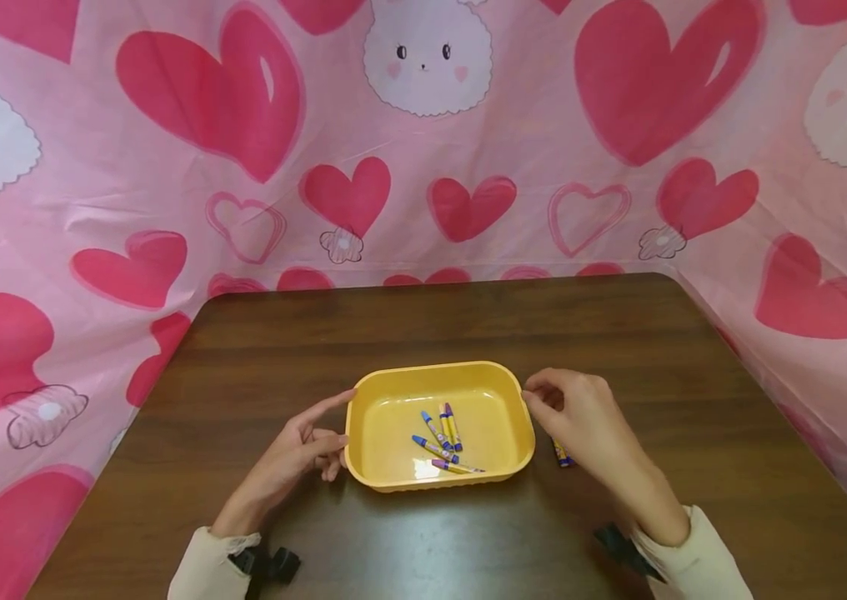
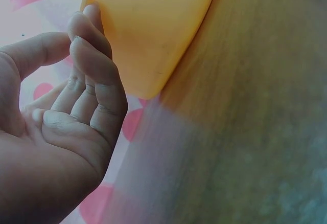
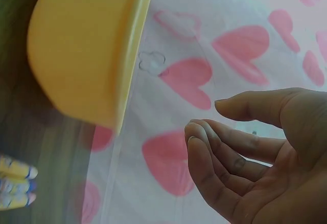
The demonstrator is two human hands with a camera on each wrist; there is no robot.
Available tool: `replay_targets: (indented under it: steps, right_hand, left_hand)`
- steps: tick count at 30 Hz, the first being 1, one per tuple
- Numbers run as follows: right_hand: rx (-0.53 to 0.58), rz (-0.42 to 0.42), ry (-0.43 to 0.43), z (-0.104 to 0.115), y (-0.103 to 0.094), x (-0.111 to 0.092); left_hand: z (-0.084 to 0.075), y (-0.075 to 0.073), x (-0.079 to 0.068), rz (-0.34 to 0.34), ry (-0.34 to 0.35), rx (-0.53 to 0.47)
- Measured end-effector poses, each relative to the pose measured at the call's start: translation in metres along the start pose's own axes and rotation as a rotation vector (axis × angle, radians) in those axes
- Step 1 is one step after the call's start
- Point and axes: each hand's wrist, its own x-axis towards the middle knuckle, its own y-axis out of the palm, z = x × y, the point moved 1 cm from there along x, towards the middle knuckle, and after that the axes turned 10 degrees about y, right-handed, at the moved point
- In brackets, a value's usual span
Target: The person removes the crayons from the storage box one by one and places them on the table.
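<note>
A yellow plastic tray [image 1: 386, 433] stands on the table with several crayons [image 1: 437, 449] lying loose inside it. My left hand [image 1: 288, 458] is at the tray's left side, index finger stretched to the rim and thumb near the wall; the other fingers bend loosely. At the right end, my right hand [image 1: 584, 417] has its thumb and bent fingertips close to the rim. The right wrist view shows a gap between that hand and the tray, and nothing held. More crayons [image 3: 15, 185] lie on the table beside the tray, partly hidden under the right hand in the head view.
The dark wooden table [image 1: 423, 325] extends around the tray on every side. A pink cloth [image 1: 408, 142] printed with hearts and rabbit faces hangs behind the table and along both sides. Dark straps [image 1: 626, 550] show near the wrists.
</note>
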Motion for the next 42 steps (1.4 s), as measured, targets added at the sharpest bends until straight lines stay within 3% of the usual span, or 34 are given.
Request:
replay_targets:
  steps: [19,26,35,42]
  right_hand:
    - [-0.042,0.163,-0.030,0.039,0.049,0.028]
    - [-0.118,0.174,-0.112,0.048,0.080,0.027]
    - [-0.234,0.233,-0.142,0.040,0.125,0.015]
    - [-0.237,0.197,-0.113,0.035,0.133,0.013]
  left_hand:
    - [0.001,0.001,0.002,0.005,0.019,-0.010]
    - [0.000,0.002,0.002,-0.012,-0.001,-0.013]
    - [0.000,0.002,0.002,-0.011,-0.003,-0.011]
    - [-0.001,0.002,0.001,-0.018,-0.012,-0.005]
